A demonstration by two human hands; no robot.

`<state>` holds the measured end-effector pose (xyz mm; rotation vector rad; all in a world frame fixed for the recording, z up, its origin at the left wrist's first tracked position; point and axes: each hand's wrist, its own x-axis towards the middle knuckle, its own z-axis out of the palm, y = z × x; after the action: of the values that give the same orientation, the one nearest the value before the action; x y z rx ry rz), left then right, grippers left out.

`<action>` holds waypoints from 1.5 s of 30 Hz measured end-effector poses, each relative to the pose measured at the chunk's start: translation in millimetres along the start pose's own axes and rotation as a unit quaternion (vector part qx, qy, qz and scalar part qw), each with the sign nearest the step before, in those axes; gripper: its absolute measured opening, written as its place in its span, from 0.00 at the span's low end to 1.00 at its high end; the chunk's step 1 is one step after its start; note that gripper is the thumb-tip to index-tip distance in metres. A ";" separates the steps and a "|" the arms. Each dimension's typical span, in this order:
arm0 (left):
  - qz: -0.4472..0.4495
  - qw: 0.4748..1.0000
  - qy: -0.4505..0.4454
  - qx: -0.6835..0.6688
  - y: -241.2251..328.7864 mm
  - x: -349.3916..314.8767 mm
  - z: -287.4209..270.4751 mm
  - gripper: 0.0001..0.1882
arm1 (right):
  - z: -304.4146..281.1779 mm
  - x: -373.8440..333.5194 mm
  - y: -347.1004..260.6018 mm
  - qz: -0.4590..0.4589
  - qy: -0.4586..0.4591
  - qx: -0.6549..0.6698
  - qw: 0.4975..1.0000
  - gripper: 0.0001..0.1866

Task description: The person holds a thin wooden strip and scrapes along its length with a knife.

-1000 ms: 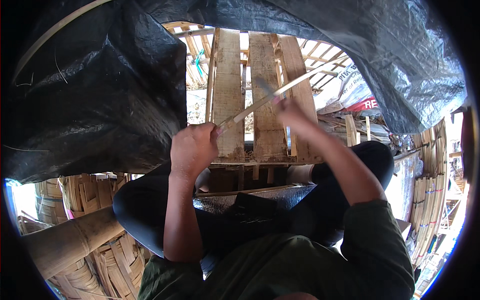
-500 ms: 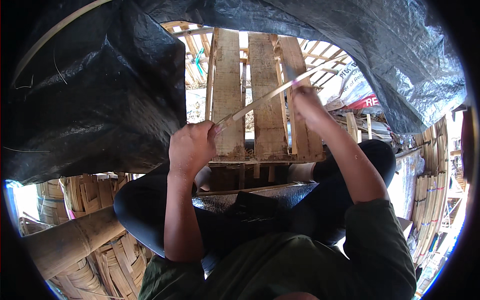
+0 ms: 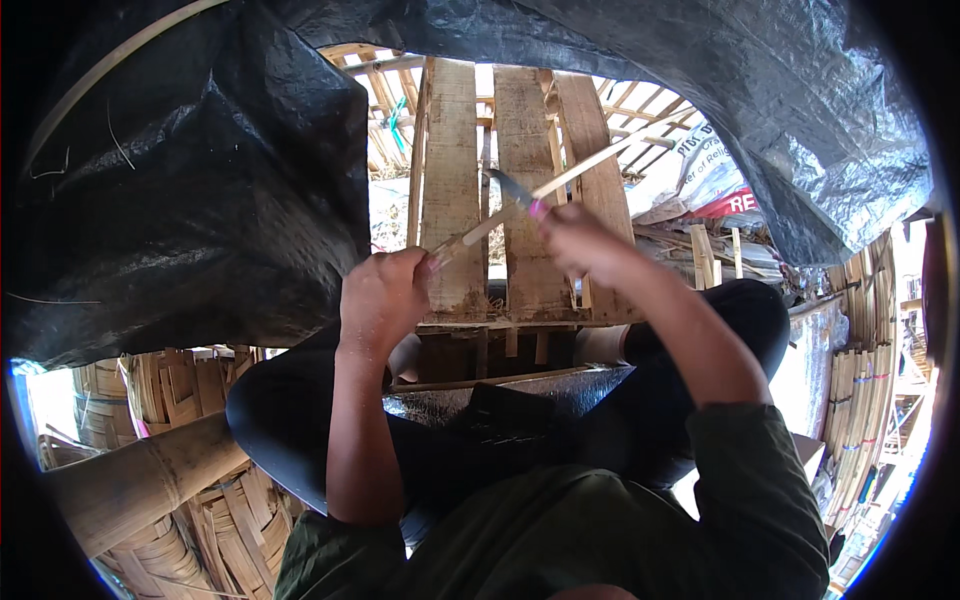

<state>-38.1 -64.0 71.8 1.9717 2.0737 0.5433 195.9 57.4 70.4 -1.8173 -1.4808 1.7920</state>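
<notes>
A long, pale bamboo strip [image 3: 585,167] slants up to the right across a slatted wooden bench. Its near end is pinched in my left hand [image 3: 382,300], thumb on top. My right hand [image 3: 583,243], a little smeared by motion, grips a knife by its pink-ended handle. The dark, curved knife blade [image 3: 512,188] points up and left and lies over the strip near its middle; whether its edge touches the strip I cannot tell.
The wooden bench [image 3: 450,180] has several planks with gaps between. Black plastic sheeting [image 3: 190,200] hangs at left and overhead. A thick bamboo pole [image 3: 150,483] and woven bamboo [image 3: 235,535] are at lower left. Bundled bamboo strips [image 3: 853,430] stand at right, below a white printed sack [image 3: 705,175].
My right hand has moved left and slightly down along the bamboo strip with the knife, whose blade now shows more clearly. My left hand has barely moved.
</notes>
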 end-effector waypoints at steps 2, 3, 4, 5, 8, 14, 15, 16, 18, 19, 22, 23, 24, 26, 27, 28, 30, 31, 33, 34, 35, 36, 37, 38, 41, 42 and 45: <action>-0.002 1.000 0.016 0.009 2.4 2.9 -4.5 0.10 | -20.7 13.8 -1.9 -0.035 0.097 0.082 0.991 0.14; 0.000 1.000 0.015 0.008 5.4 3.6 -3.6 0.10 | -17.6 23.5 6.6 -0.027 0.170 -0.015 0.985 0.13; 0.021 0.999 0.017 0.018 9.5 4.5 -2.1 0.11 | -13.7 32.1 13.9 -0.017 0.240 -0.113 0.964 0.13; 0.035 0.999 0.019 0.031 7.6 1.7 -2.9 0.11 | 5.8 20.5 8.9 -0.019 0.233 -0.115 0.965 0.13; 0.023 0.999 0.033 0.018 -11.4 -4.9 5.6 0.11 | 37.9 -15.8 -3.0 -0.030 0.065 -0.121 0.990 0.13; 0.048 0.997 0.041 0.035 -5.4 0.8 4.5 0.11 | 45.0 -3.7 13.3 -0.035 0.085 -0.136 0.986 0.13; 0.047 0.997 0.041 0.035 -8.2 0.8 6.2 0.11 | 51.3 -14.3 6.3 -0.056 0.091 -0.145 0.984 0.14; 0.028 0.998 0.040 0.030 -12.1 1.0 7.2 0.11 | 42.0 -5.8 5.9 -0.056 0.089 -0.146 0.984 0.14; 0.019 0.999 0.039 0.021 -6.7 6.0 4.4 0.12 | -3.8 17.6 2.7 -0.007 0.071 0.014 0.997 0.17; 0.018 0.999 0.033 0.028 -1.2 7.7 0.9 0.12 | -16.2 26.5 4.4 -0.043 0.145 0.037 0.988 0.17; 0.018 0.999 0.009 0.037 -2.9 3.0 9.8 0.12 | 36.2 -0.9 12.7 -0.052 0.105 -0.226 0.967 0.13; 0.026 0.999 -0.006 0.036 -1.9 2.5 12.4 0.12 | 55.8 6.9 19.9 -0.121 0.140 -0.167 0.968 0.14; 0.029 0.999 -0.006 0.035 -2.2 3.1 12.0 0.12 | 42.0 11.0 22.6 -0.120 0.144 -0.167 0.968 0.14; 0.003 0.999 0.018 0.029 -5.0 3.4 8.2 0.11 | -0.9 14.1 4.6 -0.008 0.003 0.027 1.000 0.15; 0.003 0.999 0.017 0.029 -2.4 4.3 7.2 0.11 | -7.0 23.2 2.8 -0.029 0.132 0.054 0.989 0.14; 0.010 0.999 0.021 0.035 2.7 6.2 5.5 0.11 | -0.4 19.0 6.3 -0.029 0.132 0.054 0.989 0.14; 0.013 0.999 0.029 0.043 2.5 4.4 3.6 0.11 | 34.9 -7.7 6.4 0.002 0.052 -0.071 0.996 0.12; 0.014 0.999 0.016 0.050 -3.5 -1.1 8.0 0.11 | 53.1 -17.4 6.0 0.019 0.033 -0.013 0.999 0.15; 0.022 0.998 0.006 0.054 -5.8 -2.3 4.4 0.11 | 29.7 -9.4 -1.4 0.011 -0.006 0.020 1.000 0.16; 0.012 0.999 0.013 0.046 -3.9 0.2 -0.2 0.11 | 11.6 -2.7 -4.3 0.004 -0.043 0.055 0.998 0.17; -0.003 0.999 0.019 0.041 -3.4 0.4 -4.6 0.11 | 6.4 4.5 -10.0 -0.024 0.049 0.112 0.992 0.16; -0.003 0.999 0.021 0.041 0.8 0.5 -7.3 0.11 | 9.4 3.6 -7.2 -0.025 0.048 0.112 0.992 0.16; 0.011 0.998 0.027 0.052 7.7 0.7 -8.7 0.11 | 18.8 -0.6 -1.4 -0.020 0.056 0.018 0.998 0.15; 0.021 0.997 0.033 0.065 9.3 -1.2 -10.3 0.11 | 37.0 -11.7 -3.4 -0.015 0.059 -0.077 0.995 0.14; 0.016 0.998 0.042 0.042 -3.4 -8.3 -8.7 0.11 | 34.1 -26.7 -15.7 0.032 -0.005 0.052 0.998 0.14; 0.019 0.998 0.041 0.041 -1.3 -6.7 -11.7 0.11 | 18.4 -22.3 -19.6 0.010 -0.033 0.049 0.998 0.15; 0.006 0.997 0.042 0.068 5.4 -4.7 -16.1 0.11 | 22.6 -7.9 -6.1 -0.019 0.062 0.001 0.998 0.17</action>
<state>-39.5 -70.3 88.2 2.0696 2.2048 0.5091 175.9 43.6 74.2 -1.8485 -1.4573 1.6318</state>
